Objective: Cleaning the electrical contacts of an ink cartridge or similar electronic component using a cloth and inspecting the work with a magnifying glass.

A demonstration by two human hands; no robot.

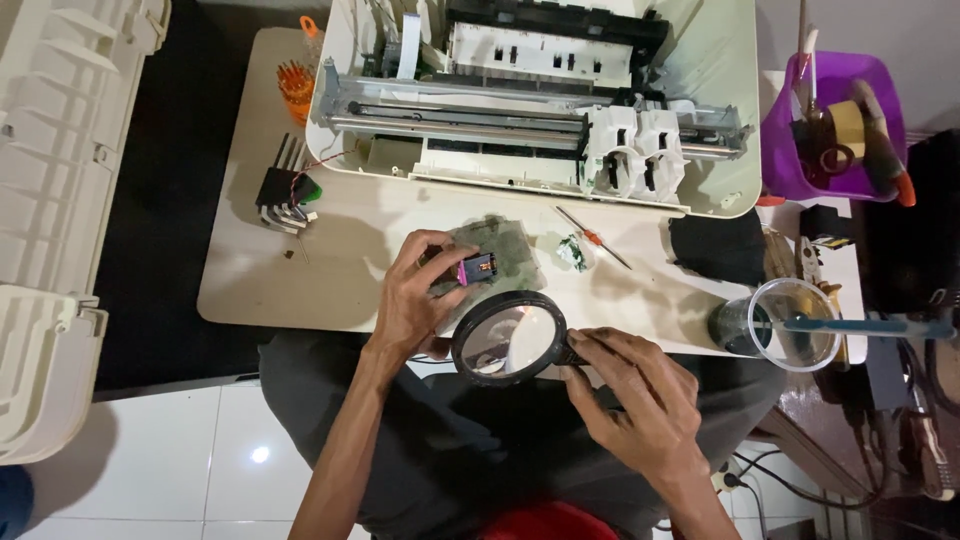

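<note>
A small black ink cartridge with a magenta tab [474, 268] is pinched between the thumb and curled fingers of the left hand [412, 300], just above the edge of the cream table top [260, 290]. A round black-rimmed magnifying glass [508, 338] is held by its short handle in the closed fingers of the right hand [640, 400], the lens lying just below and right of the left fingertips — near the cartridge, apparently not touching it. Beneath the cartridge a grey-green stained cloth [510, 255] is spread. Beyond the fingertips lie a slim red-handled screwdriver [592, 237] and a black cloth [718, 247]; farther out, the opened white printer chassis [540, 100] is seen. To the right of the right hand a clear plastic cup of liquid with a blue-handled tool [790, 325] stands at the table's edge.

Risks, as judged: the cartridge could slip from so light a pinch and fall off the edge; ink could be smeared onto the lens if the two meet; the cup could be upset by the right elbow.
</note>
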